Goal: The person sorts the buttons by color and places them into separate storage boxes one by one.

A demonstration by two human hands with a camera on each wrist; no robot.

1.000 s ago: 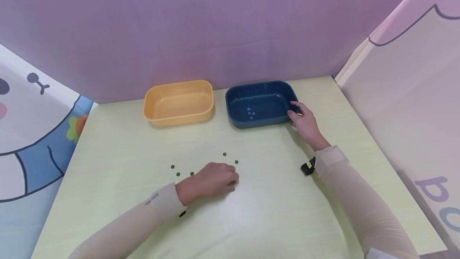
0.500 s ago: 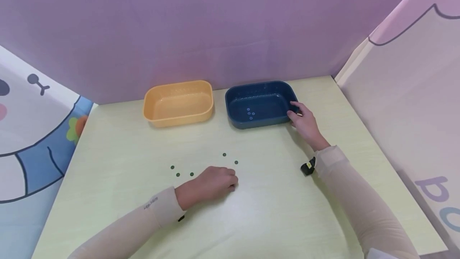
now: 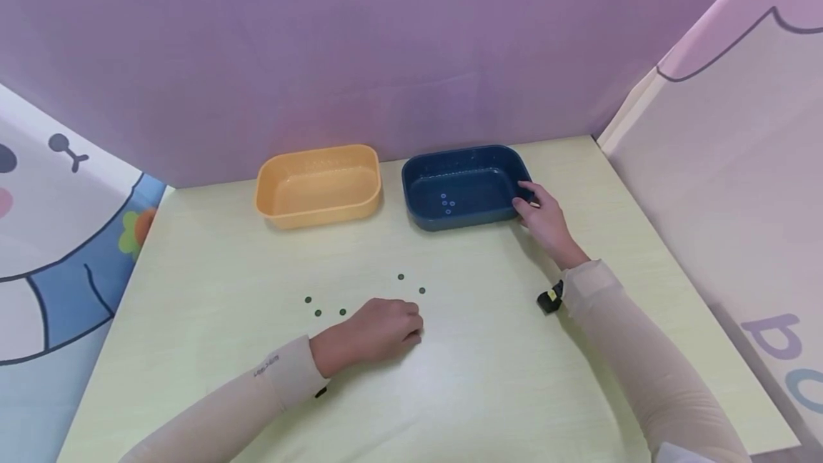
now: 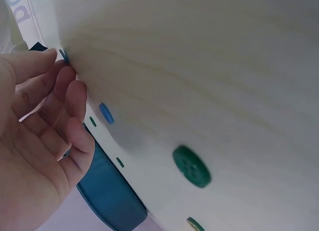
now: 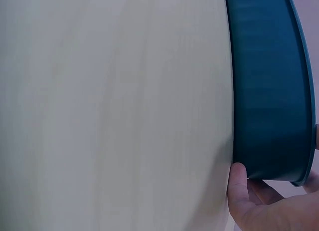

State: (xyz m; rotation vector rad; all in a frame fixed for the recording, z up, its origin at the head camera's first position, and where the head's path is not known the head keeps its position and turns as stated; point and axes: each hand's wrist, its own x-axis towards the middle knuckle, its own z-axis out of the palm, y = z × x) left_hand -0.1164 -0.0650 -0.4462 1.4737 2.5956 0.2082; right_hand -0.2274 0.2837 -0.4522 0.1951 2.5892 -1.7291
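Note:
My left hand point(image 3: 386, 331) is low over the middle of the table, its thumb and forefinger tips together at a small blue button point(image 4: 63, 56). A second blue button point(image 4: 106, 113) lies on the table beside the curled fingers; the head view hides both beneath the hand. Around this hand lie several green buttons, among them one large in the left wrist view point(image 4: 192, 166) and one beyond the knuckles point(image 3: 422, 291). At the back, my right hand point(image 3: 546, 223) grips the right end of a dark blue tray point(image 3: 472, 218), thumb and fingers about its corner. Several blue buttons point(image 3: 445, 203) lie inside it.
A yellow tray point(image 3: 318, 218) stands left of the blue one, near the purple backdrop point(image 3: 386, 56). Printed panels close off the left and right sides of the pale table point(image 3: 482, 377). A black wrist camera point(image 3: 549, 300) hangs below the right cuff.
The left hand has dipped slightly toward the front, fingertips staying in about the same spot. My right hand and both trays hold their places.

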